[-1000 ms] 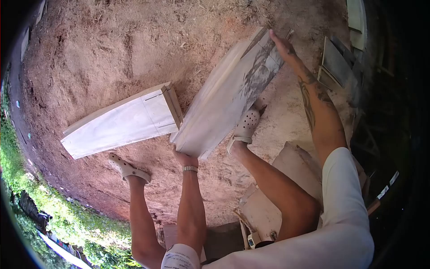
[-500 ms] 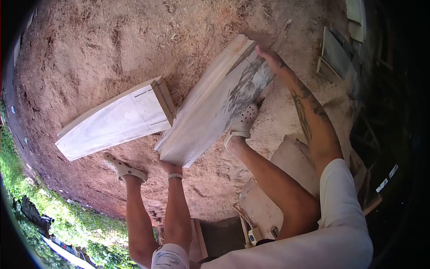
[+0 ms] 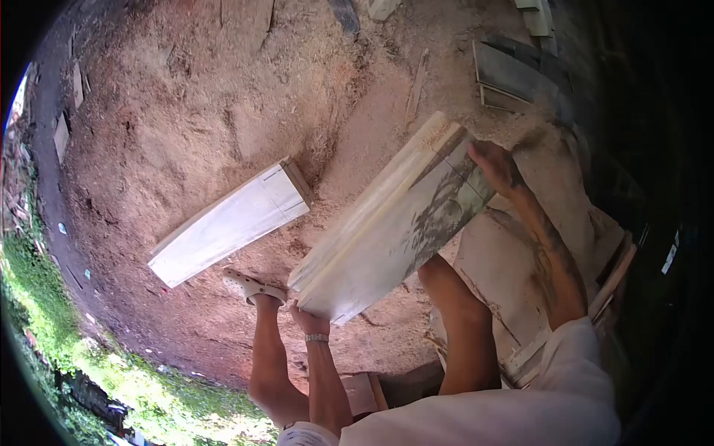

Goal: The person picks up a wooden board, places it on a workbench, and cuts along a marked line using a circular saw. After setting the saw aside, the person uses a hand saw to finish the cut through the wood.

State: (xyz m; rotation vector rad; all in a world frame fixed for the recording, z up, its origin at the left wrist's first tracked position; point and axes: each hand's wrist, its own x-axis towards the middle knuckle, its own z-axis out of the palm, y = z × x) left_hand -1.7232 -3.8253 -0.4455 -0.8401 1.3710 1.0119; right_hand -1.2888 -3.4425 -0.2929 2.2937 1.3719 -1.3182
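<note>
A long, pale stack of wooden boards with dark smudges and a pencil line across its far end is held at a slant in front of me. My left hand, with a watch at the wrist, grips the near end from below. At the far right corner, my right hand is closed around the edge, its fingertips partly hidden. To the left, a shorter tapered stack of boards with dark lines near one end lies on the ground, apart from both hands.
Sawdust-like litter covers the brown ground. My left foot wears a perforated clog close to the shorter stack. Flat panels lie at the upper right, and a large pale sheet is beside my right leg. Green plants border the lower left.
The long stack has come up and toward my body with both hands on it, away from the shorter stack. My right hand's fingers have gone from extended to curled round the edge. The view has shifted.
</note>
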